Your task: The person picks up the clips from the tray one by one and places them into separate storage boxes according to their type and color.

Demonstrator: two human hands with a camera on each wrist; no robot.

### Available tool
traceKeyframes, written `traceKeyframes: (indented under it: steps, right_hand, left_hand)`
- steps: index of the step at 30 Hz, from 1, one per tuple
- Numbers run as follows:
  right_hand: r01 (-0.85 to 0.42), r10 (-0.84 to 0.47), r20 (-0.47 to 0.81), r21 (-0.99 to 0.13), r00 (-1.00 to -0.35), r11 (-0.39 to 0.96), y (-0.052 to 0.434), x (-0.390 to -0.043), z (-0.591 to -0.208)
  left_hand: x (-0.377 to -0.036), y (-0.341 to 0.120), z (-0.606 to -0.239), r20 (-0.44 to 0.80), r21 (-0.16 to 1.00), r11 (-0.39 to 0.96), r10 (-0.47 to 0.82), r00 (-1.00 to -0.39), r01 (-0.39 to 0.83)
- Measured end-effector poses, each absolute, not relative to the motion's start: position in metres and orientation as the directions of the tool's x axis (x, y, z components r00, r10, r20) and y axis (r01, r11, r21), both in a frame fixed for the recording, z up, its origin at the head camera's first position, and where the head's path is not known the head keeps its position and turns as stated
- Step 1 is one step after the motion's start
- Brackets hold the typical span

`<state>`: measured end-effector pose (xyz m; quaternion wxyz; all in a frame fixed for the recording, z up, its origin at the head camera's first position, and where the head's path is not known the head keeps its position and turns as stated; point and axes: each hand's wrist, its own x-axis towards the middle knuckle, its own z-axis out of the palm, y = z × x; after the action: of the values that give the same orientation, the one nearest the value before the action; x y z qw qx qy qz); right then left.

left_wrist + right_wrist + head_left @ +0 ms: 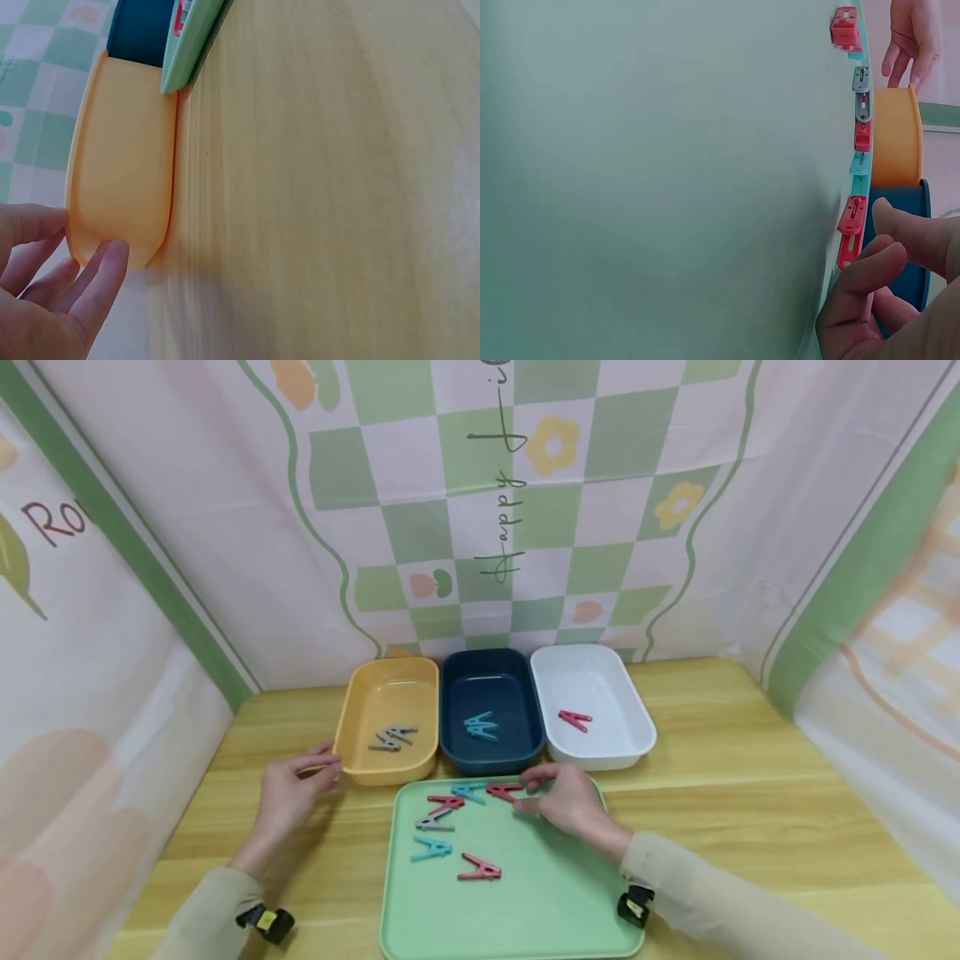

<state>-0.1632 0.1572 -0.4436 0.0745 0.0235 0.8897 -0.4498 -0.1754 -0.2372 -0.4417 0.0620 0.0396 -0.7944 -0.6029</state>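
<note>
My left hand (288,789) is at the near left corner of the yellow bin (390,774), its fairly straight fingers touching the rim and side wall. Over the far edge of the green tray (555,902), my right hand (566,797) has thumb and fingers spread beside a red clothespin (501,790). In the right wrist view that red clothespin (850,234) lies right by the fingertips, not gripped. Also on the tray are a teal clothespin (468,792), a second red one (447,802), a grey one (435,822), another teal one (431,849) and a nearer red one (480,867).
Grey clothespins (399,734) lie in the yellow bin. Teal clothespins (481,727) are inside the navy bin (491,763), which stands in the middle. To its right, the white bin (600,760) holds one red clothespin (575,720). Behind hangs a checkered curtain (480,527).
</note>
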Motion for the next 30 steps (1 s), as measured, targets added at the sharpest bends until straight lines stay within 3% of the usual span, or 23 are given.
traceKeyframes:
  steps: [30]
  right_hand:
    - [0.05, -0.057, -0.112, -0.771, -0.992, 0.635, 0.156, -0.1673, -0.4496]
  left_hand:
    - [-0.1766, -0.2385, -0.4443, 0.057, 0.966, 0.257, -0.131, -0.99, 0.022]
